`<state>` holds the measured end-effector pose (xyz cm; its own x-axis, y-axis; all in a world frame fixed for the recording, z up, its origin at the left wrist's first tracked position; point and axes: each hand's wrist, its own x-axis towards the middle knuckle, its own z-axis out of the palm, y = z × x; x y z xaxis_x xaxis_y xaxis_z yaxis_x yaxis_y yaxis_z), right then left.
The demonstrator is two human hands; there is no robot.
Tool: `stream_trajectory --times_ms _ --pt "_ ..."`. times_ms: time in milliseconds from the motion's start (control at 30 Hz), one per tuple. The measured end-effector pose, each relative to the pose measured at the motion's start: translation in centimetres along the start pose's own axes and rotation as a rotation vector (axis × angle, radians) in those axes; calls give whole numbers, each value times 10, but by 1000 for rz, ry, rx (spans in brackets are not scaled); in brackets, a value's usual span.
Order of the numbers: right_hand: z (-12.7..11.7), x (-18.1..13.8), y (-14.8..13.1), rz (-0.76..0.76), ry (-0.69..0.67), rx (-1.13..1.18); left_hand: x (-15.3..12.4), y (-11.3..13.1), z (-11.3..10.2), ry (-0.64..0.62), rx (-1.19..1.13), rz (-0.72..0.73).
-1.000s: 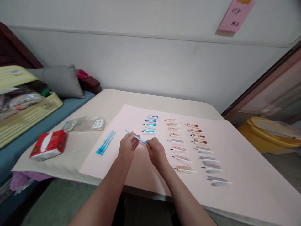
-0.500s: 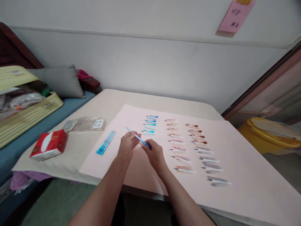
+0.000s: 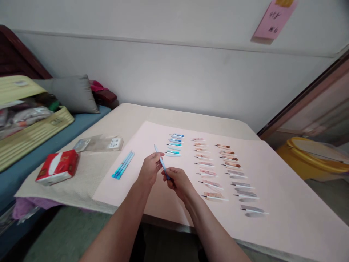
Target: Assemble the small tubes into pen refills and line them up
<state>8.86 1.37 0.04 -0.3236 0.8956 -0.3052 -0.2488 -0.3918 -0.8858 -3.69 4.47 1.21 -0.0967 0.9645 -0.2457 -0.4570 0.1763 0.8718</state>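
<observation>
A slim pale-blue pen (image 3: 163, 165) with a darker blue lower end slants between my two hands above the pink sheet (image 3: 163, 198). My left hand (image 3: 149, 167) is closed on its middle with thumb and fingers. My right hand (image 3: 177, 179) pinches the dark blue end. The pale tip points up and away from me. Left of my hands lie several blue pens (image 3: 123, 165) side by side. Just beyond, a column of blue pens with separated parts (image 3: 174, 145) is laid out.
Right of my hands are columns of disassembled pens, pinkish (image 3: 206, 172), brown-ended (image 3: 229, 158) and grey (image 3: 244, 194). A red tissue pack (image 3: 58, 166) and a clear plastic packet (image 3: 98, 143) lie on the left. A yellow bin (image 3: 308, 160) stands at the right.
The pen has swung steeper: its tip has moved right and its blue end left and towards me. My right hand has turned and lowered slightly with it.
</observation>
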Motion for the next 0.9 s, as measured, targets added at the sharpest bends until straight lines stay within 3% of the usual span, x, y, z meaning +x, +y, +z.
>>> stream_trajectory --times_ms 133,267,367,467,667,900 --pt "3 2 1 -48 93 -146 1 1 0 67 73 91" --pt "-3 7 5 -126 159 -372 -3 3 3 43 77 79" --pt "-7 9 9 -213 172 -526 -4 6 3 103 129 110" --pt "-7 9 10 -205 163 -518 -2 7 0 152 145 103" --pt "-6 8 4 -135 157 -436 -1 7 1 69 9 74" --pt "-9 10 7 -187 147 -532 1 7 0 172 123 146"
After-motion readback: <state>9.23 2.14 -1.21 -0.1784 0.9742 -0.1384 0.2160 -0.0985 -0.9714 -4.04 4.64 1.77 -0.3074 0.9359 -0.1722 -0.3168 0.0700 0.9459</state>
